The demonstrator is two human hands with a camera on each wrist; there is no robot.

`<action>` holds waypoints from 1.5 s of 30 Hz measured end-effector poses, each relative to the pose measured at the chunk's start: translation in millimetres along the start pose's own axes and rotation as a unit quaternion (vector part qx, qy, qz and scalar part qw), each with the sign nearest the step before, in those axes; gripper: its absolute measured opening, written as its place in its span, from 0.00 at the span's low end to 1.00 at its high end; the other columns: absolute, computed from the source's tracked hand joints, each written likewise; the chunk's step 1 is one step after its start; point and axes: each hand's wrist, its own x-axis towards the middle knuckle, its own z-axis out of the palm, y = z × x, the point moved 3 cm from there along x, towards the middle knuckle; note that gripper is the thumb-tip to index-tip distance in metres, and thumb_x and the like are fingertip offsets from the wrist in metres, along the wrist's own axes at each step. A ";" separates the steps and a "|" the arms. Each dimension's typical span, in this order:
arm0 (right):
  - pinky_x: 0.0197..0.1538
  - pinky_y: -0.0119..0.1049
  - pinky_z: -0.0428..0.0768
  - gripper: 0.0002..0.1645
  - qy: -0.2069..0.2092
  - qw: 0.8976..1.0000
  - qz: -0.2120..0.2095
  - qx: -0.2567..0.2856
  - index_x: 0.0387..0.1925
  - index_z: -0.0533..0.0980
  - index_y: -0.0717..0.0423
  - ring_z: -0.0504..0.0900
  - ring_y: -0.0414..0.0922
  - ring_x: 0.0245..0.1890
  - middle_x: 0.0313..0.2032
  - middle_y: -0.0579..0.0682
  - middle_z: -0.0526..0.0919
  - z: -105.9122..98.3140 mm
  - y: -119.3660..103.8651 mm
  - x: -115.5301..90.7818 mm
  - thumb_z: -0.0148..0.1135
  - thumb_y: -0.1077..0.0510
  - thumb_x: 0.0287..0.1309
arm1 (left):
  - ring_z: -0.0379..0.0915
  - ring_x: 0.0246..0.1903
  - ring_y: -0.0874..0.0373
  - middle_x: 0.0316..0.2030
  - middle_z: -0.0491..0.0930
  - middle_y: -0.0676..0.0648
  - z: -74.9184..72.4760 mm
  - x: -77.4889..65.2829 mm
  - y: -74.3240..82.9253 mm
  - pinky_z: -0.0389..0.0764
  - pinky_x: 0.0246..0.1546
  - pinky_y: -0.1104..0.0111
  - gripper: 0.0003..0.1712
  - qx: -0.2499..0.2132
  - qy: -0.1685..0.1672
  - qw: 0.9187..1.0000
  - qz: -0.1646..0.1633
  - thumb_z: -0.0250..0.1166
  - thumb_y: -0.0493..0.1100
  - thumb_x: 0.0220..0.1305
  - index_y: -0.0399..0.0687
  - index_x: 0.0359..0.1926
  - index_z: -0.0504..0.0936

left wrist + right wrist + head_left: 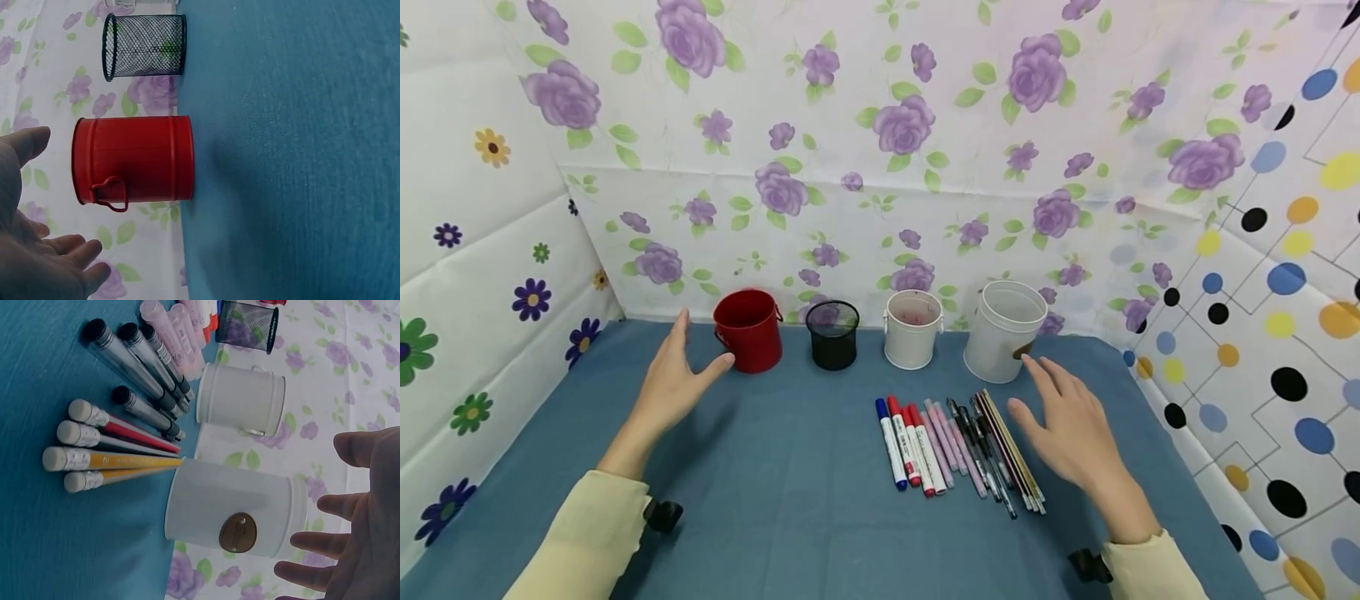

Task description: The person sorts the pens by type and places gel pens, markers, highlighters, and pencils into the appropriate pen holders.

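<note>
Head view shows the pencils (pixel 1013 450) on the bench (pixel 775 500), just left of your right hand (pixel 1067 421), the nearer one, their long axis running away from you and leftward. That hand's fingers are spread and empty; whether they touch the white tub (pixel 991 343) ahead is hard to tell. Your left hand (pixel 672 382), also spread and empty, is beside the red bucket (pixel 751 337).

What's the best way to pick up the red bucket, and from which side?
I'd grip the red bucket around its body, just below the rim, coming from the person's left, where the left hand is. It stands upright with fairly straight sides, and the black mesh cup on its right probably leaves less room there.
</note>
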 end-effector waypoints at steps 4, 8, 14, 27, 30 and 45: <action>0.68 0.79 0.58 0.44 0.003 1.000 -0.001 0.006 0.85 0.54 0.47 0.59 0.72 0.76 0.80 0.65 0.58 0.9 -0.8 2.1 0.53 0.36 0.80 | 0.49 0.78 0.28 0.84 0.43 0.32 3.8 6.8 -0.5 0.60 0.66 0.24 0.65 -0.016 -0.001 1.000 -0.007 0.66 0.64 0.74 0.49 0.86 0.29; 0.68 0.78 0.60 0.43 0.003 1.000 0.001 0.020 0.85 0.55 0.47 0.60 0.71 0.75 0.80 0.64 0.59 0.9 -3.7 3.6 0.53 0.36 0.80 | 0.48 0.79 0.29 0.84 0.43 0.32 8.1 13.0 -2.5 0.61 0.67 0.25 0.65 -0.034 -0.002 0.999 -0.015 0.67 0.63 0.73 0.50 0.86 0.29; 0.68 0.77 0.64 0.41 0.001 0.998 -0.003 0.058 0.84 0.59 0.49 0.62 0.70 0.75 0.78 0.63 0.62 -0.1 -11.3 2.2 0.56 0.40 0.79 | 0.46 0.80 0.31 0.84 0.42 0.34 16.7 20.8 -5.5 0.59 0.69 0.26 0.67 -0.067 -0.010 0.997 -0.026 0.69 0.62 0.72 0.53 0.86 0.28; 0.67 0.73 0.69 0.37 0.010 0.996 -0.013 0.085 0.82 0.63 0.47 0.67 0.67 0.73 0.75 0.60 0.68 2.8 -19.5 3.9 0.57 0.43 0.80 | 0.44 0.81 0.32 0.85 0.40 0.34 25.0 33.5 -9.6 0.59 0.71 0.28 0.69 -0.108 -0.021 0.993 -0.031 0.71 0.62 0.70 0.53 0.86 0.27; 0.66 0.73 0.71 0.37 0.009 0.995 -0.012 0.094 0.82 0.63 0.46 0.68 0.66 0.73 0.75 0.59 0.68 2.8 -20.9 4.4 0.56 0.42 0.80 | 0.44 0.82 0.33 0.85 0.40 0.35 27.2 36.8 -9.0 0.59 0.71 0.29 0.70 -0.116 -0.020 0.993 -0.028 0.72 0.61 0.69 0.54 0.86 0.28; 0.51 0.59 0.81 0.36 -0.008 0.994 -0.011 0.111 0.82 0.63 0.43 0.78 0.54 0.60 0.73 0.53 0.72 4.4 -32.5 5.2 0.55 0.39 0.80 | 0.47 0.79 0.34 0.84 0.47 0.36 41.0 48.7 -8.8 0.66 0.69 0.30 0.70 -0.140 -0.008 0.990 -0.022 0.75 0.60 0.66 0.51 0.87 0.31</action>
